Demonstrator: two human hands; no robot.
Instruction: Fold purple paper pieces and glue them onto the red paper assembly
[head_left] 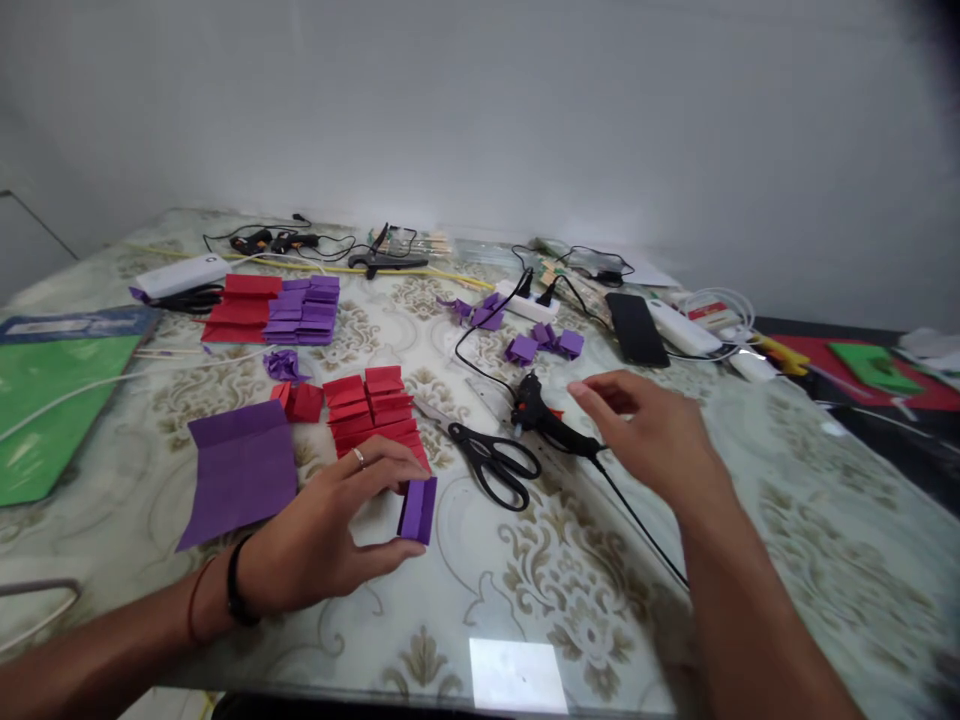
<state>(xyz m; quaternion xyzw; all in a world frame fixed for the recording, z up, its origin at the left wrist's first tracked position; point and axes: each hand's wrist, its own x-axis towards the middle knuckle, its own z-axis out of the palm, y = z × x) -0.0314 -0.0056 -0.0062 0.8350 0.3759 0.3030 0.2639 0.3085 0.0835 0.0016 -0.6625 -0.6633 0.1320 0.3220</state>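
My left hand [330, 530] rests on the table and pinches a small folded purple paper piece [417, 509] between thumb and fingers. My right hand [645, 435] hovers above the table with fingers stretched out, holding nothing, just right of a black glue gun [551, 420] whose cord runs toward me. Black scissors [491, 462] lie between the two hands. A row of folded red paper pieces [375, 410] lies just beyond my left hand. A creased purple sheet [238, 468] lies to its left.
Stacks of folded red and purple paper [281, 310] sit at the back left, small purple pieces [544, 342] near a white power strip [525, 300]. A black phone [636, 328], cables and a green sheet [45, 415] lie around the patterned table.
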